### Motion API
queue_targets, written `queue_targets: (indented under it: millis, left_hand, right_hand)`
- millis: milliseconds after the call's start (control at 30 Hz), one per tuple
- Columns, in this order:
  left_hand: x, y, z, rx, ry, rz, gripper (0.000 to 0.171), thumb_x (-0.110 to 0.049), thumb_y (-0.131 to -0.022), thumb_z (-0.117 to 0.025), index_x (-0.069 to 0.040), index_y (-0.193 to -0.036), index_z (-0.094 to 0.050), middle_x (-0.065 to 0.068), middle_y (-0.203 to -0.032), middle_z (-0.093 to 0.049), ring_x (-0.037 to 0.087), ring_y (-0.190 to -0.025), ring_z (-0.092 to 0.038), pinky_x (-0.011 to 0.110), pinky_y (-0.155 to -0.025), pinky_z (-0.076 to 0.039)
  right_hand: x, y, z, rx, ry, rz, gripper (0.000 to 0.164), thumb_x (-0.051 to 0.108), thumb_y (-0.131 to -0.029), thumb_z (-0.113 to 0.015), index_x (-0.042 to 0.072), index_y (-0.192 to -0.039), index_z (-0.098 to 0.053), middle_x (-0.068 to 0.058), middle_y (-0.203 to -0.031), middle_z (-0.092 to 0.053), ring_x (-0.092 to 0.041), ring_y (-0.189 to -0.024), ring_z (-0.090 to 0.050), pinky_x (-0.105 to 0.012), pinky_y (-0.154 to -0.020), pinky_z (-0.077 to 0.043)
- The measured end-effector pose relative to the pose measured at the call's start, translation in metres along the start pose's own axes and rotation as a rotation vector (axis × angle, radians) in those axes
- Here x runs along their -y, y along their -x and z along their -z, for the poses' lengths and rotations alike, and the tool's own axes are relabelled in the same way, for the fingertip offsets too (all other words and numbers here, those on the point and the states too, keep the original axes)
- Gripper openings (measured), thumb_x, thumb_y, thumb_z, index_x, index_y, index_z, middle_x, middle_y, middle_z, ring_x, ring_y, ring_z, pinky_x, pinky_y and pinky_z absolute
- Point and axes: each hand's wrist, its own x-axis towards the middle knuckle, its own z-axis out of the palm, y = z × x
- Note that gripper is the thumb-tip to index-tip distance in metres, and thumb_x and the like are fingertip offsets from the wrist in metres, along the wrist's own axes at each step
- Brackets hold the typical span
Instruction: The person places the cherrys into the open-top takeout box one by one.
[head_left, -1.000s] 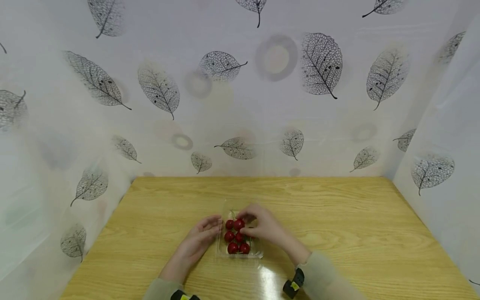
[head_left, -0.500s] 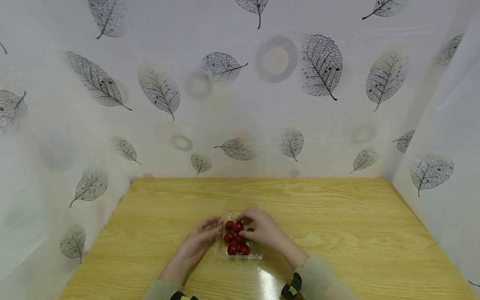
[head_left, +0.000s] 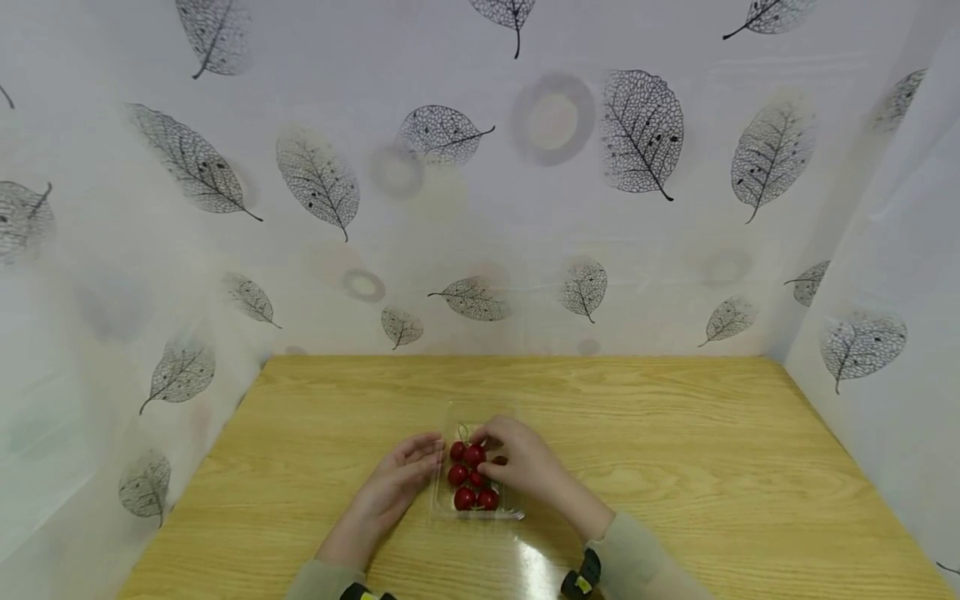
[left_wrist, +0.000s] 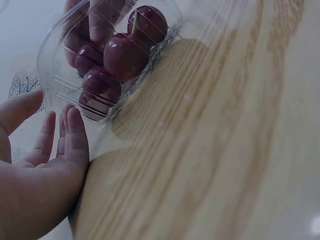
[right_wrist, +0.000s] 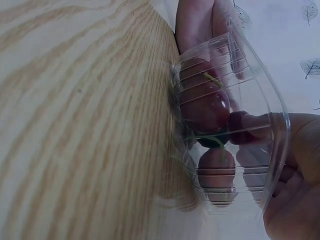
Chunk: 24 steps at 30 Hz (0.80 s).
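A clear plastic box (head_left: 512,505) with several dark red cherries (head_left: 465,499) stands on the table in the head view. My right hand (head_left: 528,460) reaches over its right wall, thumb and forefinger around a cherry (head_left: 474,455) in the upper part. In the right wrist view the thumb (right_wrist: 260,124) lies against a cherry (right_wrist: 239,127) behind the clear wall. My left hand (head_left: 393,483) stays at the box's left side, fingers extended and nothing in its grasp. Its fingertips sit right at the wall (left_wrist: 47,82) in the left wrist view.
The wood-grain table (head_left: 675,467) extends around the box on all sides. A pale leaf-print sheet (head_left: 525,208) rises behind the table and along both sides. Each wrist wears a black strap with a small camera (head_left: 577,583).
My right hand has shifted slightly left and down within the box, and the cherry at its fingertips moved a little the same way. The left hand holds its place.
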Motion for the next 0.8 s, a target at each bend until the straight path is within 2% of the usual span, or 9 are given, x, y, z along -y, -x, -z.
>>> queue_targets:
  millis: [267,500,800]
  left_hand:
    - [0.0000,-0.0004,-0.0007,-0.006,-0.012,0.008,0.047,-0.001,-0.106,-0.057,0.004,-0.150,-0.042,-0.006,-0.128,-0.062,0.005,-0.121,-0.062,0.019,-0.108,-0.050]
    - [-0.0004,-0.0003,-0.0013,-0.012,-0.014,0.020,0.050,-0.002,-0.106,-0.057,0.006,-0.152,-0.039,-0.005,-0.129,-0.061,0.004,-0.120,-0.062,0.018,-0.108,-0.050]
    - [-0.0004,-0.0008,-0.0017,-0.013,-0.024,0.019,0.053,-0.002,-0.107,-0.057,0.010,-0.154,-0.035,-0.004,-0.130,-0.060,0.004,-0.121,-0.061,0.018,-0.109,-0.050]
  right_hand:
    - [0.0001,0.0007,0.0014,0.008,-0.046,-0.029,0.033,0.002,-0.089,-0.080,0.003,-0.120,-0.072,-0.010,-0.118,-0.072,-0.026,-0.105,-0.071,-0.039,-0.093,-0.064]
    - [-0.0039,0.0012,0.0031,-0.018,-0.053,0.006,0.030,0.001,-0.090,-0.080,0.002,-0.119,-0.072,-0.012,-0.116,-0.074,-0.028,-0.102,-0.072,-0.041,-0.092,-0.063]
    - [-0.0025,0.0012,0.0063,-0.026,-0.125,0.018,0.026,-0.002,-0.092,-0.078,-0.001,-0.117,-0.073,-0.013,-0.111,-0.074,-0.030,-0.100,-0.072,-0.041,-0.091,-0.063]
